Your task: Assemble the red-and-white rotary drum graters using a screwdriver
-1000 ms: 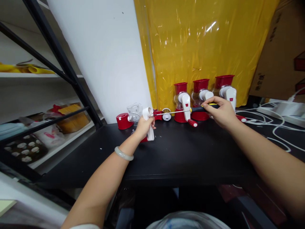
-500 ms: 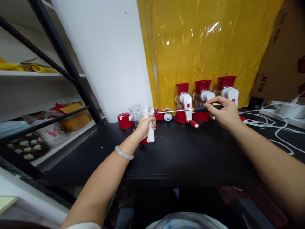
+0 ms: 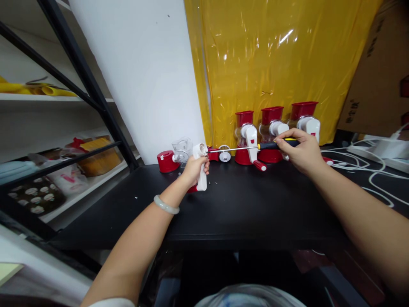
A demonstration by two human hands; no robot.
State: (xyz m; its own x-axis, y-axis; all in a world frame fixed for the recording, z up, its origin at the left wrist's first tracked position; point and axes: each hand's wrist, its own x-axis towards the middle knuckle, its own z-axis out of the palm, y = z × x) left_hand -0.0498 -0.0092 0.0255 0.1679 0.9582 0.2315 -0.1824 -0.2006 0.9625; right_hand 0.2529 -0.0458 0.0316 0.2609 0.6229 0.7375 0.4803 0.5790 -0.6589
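Note:
My left hand (image 3: 195, 167) is closed round a white crank handle (image 3: 202, 181) with a red grip at its lower end. The handle's round socket end (image 3: 200, 149) sticks up above my thumb. My right hand (image 3: 298, 149) grips a screwdriver (image 3: 270, 146) with a black and yellow handle, held level. Its long metal shaft reaches left to the socket end, where the tip meets or nearly meets the white plastic; the exact contact is too small to tell. Behind lie a red base (image 3: 168, 161), a clear plastic housing (image 3: 182, 149) and a red part with a white round piece (image 3: 225, 156).
Three red and white rotary graters (image 3: 245, 136) stand along the back of the black table (image 3: 243, 204), against yellow wrapping (image 3: 271, 64). White cables (image 3: 367, 160) and a power strip lie at the right. A shelf rack (image 3: 96, 100) rises at the left. Tiny bits lie on the table.
Almost nothing differs. The crank handle in my left hand has shifted very slightly, and the screwdriver stays at its socket end.

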